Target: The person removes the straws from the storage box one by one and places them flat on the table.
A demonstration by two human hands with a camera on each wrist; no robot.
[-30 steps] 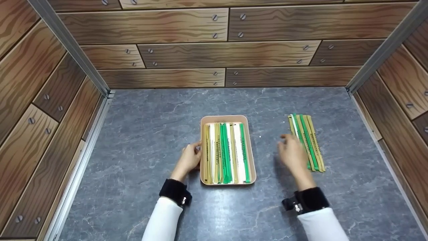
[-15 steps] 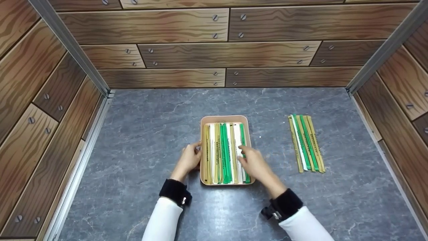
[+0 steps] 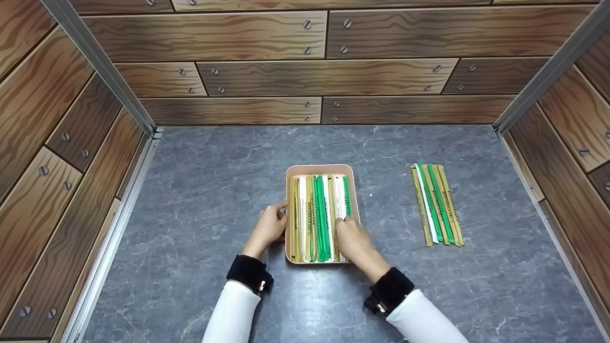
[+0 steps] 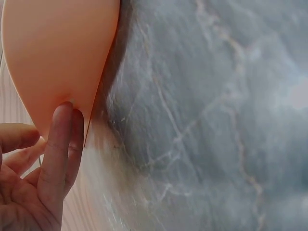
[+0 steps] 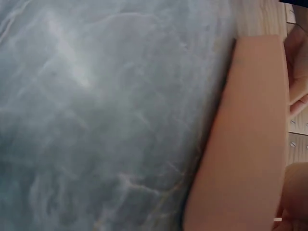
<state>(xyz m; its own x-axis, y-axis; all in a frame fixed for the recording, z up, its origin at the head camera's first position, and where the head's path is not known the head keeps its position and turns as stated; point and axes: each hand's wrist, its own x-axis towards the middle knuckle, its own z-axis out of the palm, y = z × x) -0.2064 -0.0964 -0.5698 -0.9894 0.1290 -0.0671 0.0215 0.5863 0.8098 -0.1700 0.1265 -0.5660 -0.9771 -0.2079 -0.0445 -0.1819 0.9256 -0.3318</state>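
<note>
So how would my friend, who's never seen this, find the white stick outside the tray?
Find the peach tray in the middle of the grey table. Look right of it, at the loose group of thin strips. The white strip is second from the left, between a gold strip and a green strip, the only white one in that group.

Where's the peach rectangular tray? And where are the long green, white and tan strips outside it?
Peach rectangular tray (image 3: 305, 169): head view, far inner wall.
Long green, white and tan strips (image 3: 438, 205): head view, middle of the row.
</note>
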